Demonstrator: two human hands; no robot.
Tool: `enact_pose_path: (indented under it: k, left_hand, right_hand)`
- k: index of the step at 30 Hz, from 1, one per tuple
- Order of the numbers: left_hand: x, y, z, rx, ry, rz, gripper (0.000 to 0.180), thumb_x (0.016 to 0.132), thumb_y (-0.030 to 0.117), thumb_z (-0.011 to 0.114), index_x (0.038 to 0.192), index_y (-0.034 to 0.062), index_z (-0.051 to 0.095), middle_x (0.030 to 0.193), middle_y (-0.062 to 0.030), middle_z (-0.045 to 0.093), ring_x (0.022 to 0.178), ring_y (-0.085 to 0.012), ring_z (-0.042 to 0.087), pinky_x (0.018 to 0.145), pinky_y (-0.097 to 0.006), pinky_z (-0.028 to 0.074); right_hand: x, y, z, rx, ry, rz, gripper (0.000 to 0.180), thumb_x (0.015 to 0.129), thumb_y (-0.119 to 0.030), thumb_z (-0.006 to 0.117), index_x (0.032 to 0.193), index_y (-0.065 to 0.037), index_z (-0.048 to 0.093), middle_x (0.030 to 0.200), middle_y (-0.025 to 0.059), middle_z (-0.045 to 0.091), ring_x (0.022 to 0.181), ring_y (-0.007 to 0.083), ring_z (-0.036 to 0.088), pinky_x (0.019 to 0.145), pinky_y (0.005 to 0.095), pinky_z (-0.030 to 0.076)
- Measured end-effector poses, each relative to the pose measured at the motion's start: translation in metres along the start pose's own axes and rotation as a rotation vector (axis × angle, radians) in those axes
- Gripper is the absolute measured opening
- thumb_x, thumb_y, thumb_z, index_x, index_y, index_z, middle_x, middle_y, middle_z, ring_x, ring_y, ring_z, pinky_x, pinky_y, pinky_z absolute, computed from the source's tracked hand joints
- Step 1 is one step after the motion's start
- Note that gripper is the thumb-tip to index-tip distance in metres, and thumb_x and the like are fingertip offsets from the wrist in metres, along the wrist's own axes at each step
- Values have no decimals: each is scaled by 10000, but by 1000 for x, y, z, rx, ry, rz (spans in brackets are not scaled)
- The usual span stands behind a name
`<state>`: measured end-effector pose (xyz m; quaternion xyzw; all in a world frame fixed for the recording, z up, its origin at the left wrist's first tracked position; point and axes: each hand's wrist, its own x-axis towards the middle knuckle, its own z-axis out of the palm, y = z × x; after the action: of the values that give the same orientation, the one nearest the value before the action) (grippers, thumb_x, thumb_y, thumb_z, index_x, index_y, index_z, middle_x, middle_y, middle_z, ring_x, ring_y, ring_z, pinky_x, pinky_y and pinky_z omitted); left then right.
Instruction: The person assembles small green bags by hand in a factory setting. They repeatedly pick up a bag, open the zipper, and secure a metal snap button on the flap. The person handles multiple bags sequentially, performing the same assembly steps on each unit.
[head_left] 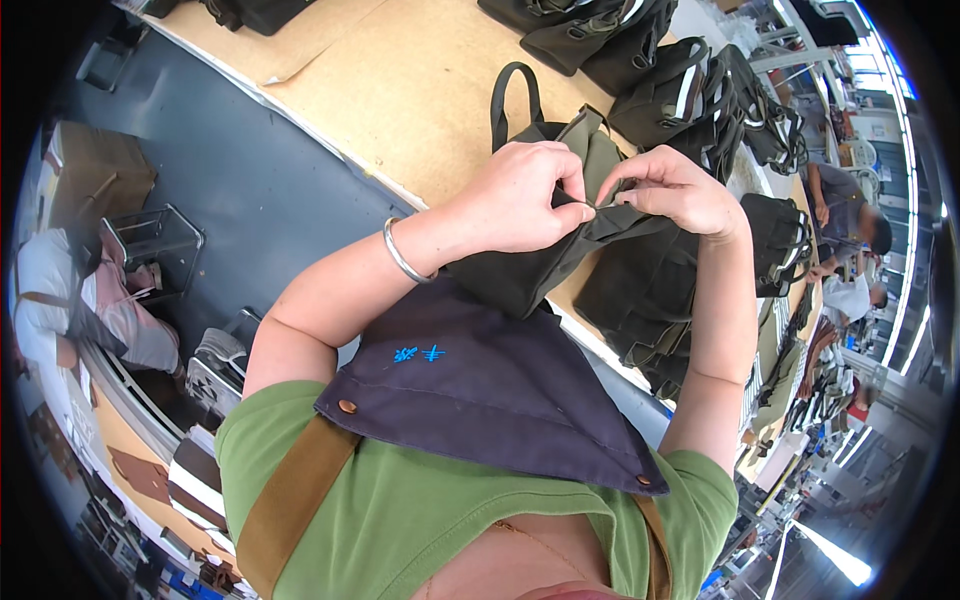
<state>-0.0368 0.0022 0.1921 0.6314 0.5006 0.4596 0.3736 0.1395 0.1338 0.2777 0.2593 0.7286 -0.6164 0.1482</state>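
Observation:
A dark olive fabric bag (515, 275) with a loop handle (517, 85) stands at the near edge of the table, close against my apron. My left hand (530, 195), with a silver bangle at its wrist, pinches the bag's upper edge between thumb and fingers. Right beside it, my right hand (685, 190) grips the same edge, its fingertips almost meeting the left ones. A lighter olive part (600, 145) of the bag shows behind my hands. Whatever small piece may lie between the fingertips is too hidden to make out.
More dark bags (640, 285) sit to the right of my work, and several others (660, 85) line the far side of the tan-topped table (390, 95). On the left, beyond a grey floor (240, 170), are a brown box (95, 175) and a seated person (60, 300). Other people work at far right.

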Motion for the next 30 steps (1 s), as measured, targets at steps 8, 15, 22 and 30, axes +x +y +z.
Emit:
enact_pose_path:
  k: [8,15,22,30]
  left_hand:
    - [-1,5,-1,21,-6,26,175,748,122,758,721,31,611,732,-58,564,602,-168,540,552,-313,423]
    - [4,4,-7,64,-56,53,172,732,140,777,731,25,650,709,-68,611,641,-182,584,588,-315,460]
    - [9,13,-20,23,-228,-154,188,745,150,789,755,19,654,684,-46,634,699,-131,613,630,-267,480]
    - [7,10,-23,23,-201,-82,201,764,164,792,852,32,669,792,-42,618,745,-138,597,638,-279,483]
  right_hand:
    - [2,6,9,-194,80,-93,164,764,-83,728,907,-3,717,642,-39,585,570,20,473,531,202,369]
    - [2,7,12,-218,108,-109,136,757,-78,714,876,-14,720,601,-43,546,540,28,430,495,227,334]
    - [4,0,14,-277,113,-71,156,752,-107,695,875,-14,715,568,-28,522,524,35,424,484,231,328]
    - [8,2,14,-298,121,-89,153,760,-109,690,875,-11,711,562,-27,514,507,38,417,473,234,330]
